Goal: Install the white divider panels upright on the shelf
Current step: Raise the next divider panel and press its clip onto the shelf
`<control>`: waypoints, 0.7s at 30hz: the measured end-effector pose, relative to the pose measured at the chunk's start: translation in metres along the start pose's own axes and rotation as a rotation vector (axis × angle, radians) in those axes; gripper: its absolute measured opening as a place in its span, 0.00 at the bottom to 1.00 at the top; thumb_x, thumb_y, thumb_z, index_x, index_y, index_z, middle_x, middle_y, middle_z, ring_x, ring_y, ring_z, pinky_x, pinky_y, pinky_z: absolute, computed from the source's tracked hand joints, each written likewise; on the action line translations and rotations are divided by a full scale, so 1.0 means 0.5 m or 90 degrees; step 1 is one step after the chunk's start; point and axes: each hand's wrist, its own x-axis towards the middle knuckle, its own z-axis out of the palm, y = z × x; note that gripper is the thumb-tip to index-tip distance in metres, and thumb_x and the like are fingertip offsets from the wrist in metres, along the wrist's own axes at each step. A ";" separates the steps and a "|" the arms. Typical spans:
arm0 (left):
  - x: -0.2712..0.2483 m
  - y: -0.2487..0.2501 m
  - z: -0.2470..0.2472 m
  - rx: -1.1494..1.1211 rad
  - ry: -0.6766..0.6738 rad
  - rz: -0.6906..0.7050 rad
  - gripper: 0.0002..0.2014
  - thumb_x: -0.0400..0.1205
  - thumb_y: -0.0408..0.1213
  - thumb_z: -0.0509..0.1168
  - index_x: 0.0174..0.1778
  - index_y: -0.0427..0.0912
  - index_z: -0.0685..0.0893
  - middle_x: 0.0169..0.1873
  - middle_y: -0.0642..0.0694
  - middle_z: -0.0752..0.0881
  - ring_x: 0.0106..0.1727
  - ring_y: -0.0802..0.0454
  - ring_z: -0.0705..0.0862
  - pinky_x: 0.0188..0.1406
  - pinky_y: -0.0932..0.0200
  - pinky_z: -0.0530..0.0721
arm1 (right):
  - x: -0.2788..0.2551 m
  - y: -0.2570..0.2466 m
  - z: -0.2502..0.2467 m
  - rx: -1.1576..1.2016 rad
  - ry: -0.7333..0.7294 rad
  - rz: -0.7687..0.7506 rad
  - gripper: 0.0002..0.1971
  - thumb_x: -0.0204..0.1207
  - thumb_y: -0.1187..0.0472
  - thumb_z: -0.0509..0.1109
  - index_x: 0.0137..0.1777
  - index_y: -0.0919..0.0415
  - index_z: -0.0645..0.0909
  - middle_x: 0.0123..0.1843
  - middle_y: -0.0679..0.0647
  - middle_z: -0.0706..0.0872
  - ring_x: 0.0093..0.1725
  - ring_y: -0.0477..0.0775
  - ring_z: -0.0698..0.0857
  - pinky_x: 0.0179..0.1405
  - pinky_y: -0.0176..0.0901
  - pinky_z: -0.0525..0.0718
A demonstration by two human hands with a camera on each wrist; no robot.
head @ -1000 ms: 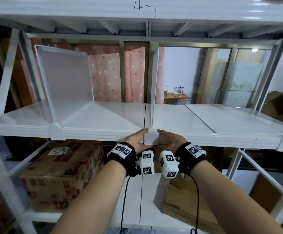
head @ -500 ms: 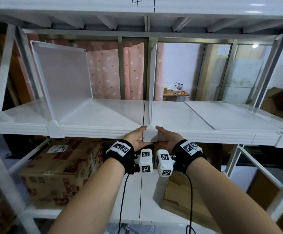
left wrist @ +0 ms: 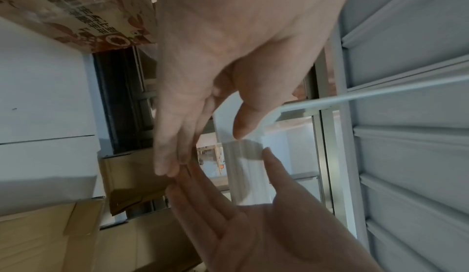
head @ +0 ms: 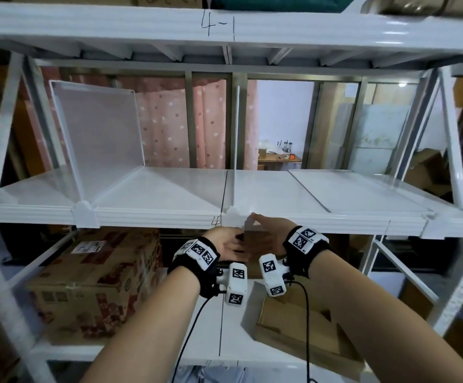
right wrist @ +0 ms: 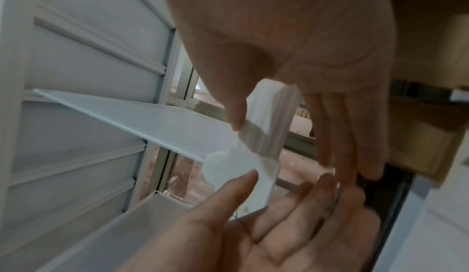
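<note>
Divider panels stand upright on the middle shelf (head: 169,189), both hands slack just under its front edge.

One panel (head: 97,134) stands at ten o'clock, a second panel (head: 235,134) edge-on at twelve, its white foot clip (head: 231,217) over the lip. Left hand (head: 226,244) and right hand (head: 269,233) flank that clip (fingers straight and loose, gripping nothing). A third panel (head: 357,189) lies flat at two o'clock; cardboard boxes (head: 97,280) sit below.

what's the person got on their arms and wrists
Bare forearms, no sleeves. Each wrist carries a black band with white blocks printed with black square code markers. A white camera pod with the same markers hangs under each wrist, and thin black cables trail down.
</note>
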 end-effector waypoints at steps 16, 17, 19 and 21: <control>0.018 0.028 0.500 0.618 0.251 0.399 0.12 0.82 0.36 0.62 0.54 0.36 0.87 0.55 0.38 0.88 0.56 0.38 0.86 0.58 0.50 0.85 | -0.153 -0.011 -0.407 -0.498 0.418 -0.251 0.14 0.77 0.59 0.68 0.56 0.69 0.82 0.57 0.66 0.88 0.56 0.66 0.87 0.48 0.44 0.84; 0.022 0.033 0.528 0.643 0.265 0.424 0.12 0.82 0.37 0.62 0.56 0.38 0.86 0.57 0.40 0.88 0.58 0.39 0.85 0.59 0.50 0.84 | -0.156 -0.013 -0.435 -0.514 0.435 -0.249 0.14 0.78 0.59 0.68 0.56 0.69 0.81 0.58 0.66 0.87 0.57 0.66 0.86 0.46 0.44 0.80; 0.037 0.043 0.565 0.688 0.284 0.460 0.11 0.82 0.37 0.62 0.57 0.39 0.85 0.57 0.40 0.88 0.59 0.41 0.85 0.59 0.52 0.83 | -0.154 -0.017 -0.482 -0.540 0.461 -0.252 0.13 0.78 0.60 0.67 0.56 0.68 0.81 0.58 0.66 0.87 0.58 0.66 0.85 0.45 0.44 0.78; 0.058 0.050 0.590 0.724 0.288 0.479 0.12 0.82 0.37 0.63 0.58 0.38 0.85 0.57 0.40 0.87 0.59 0.41 0.84 0.59 0.51 0.84 | -0.149 -0.021 -0.522 -0.545 0.481 -0.251 0.13 0.77 0.60 0.66 0.58 0.66 0.79 0.59 0.65 0.86 0.59 0.67 0.84 0.49 0.46 0.80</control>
